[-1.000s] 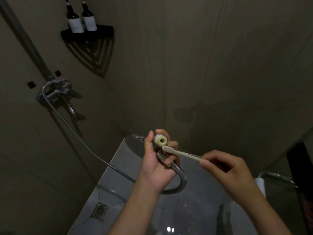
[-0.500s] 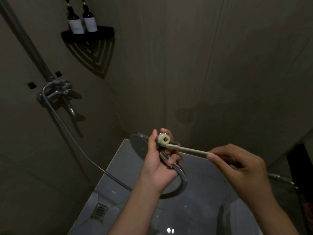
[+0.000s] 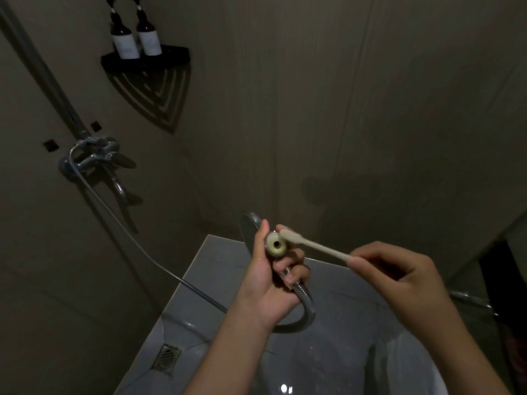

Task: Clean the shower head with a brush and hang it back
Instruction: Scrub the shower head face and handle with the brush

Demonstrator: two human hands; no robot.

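Observation:
My left hand (image 3: 271,276) grips the handle of the chrome shower head (image 3: 248,228), whose round face points away behind my thumb. A pale round part (image 3: 276,245) at the handle's end faces me. My right hand (image 3: 399,276) pinches the far end of a pale toothbrush (image 3: 313,246), and its bristle end lies against the upper right edge of that pale part. The metal hose (image 3: 306,300) loops below my left hand and runs up left to the tap (image 3: 94,158).
A chrome riser pipe (image 3: 48,81) climbs the left wall above the tap. A black corner shelf (image 3: 145,62) holds two dark bottles (image 3: 134,38). A floor drain (image 3: 166,356) lies at the lower left. A chrome bar (image 3: 470,299) shows at the right.
The brush head has moved from the lower right of the pale part up to its top right edge. Both hands have stayed nearly in place.

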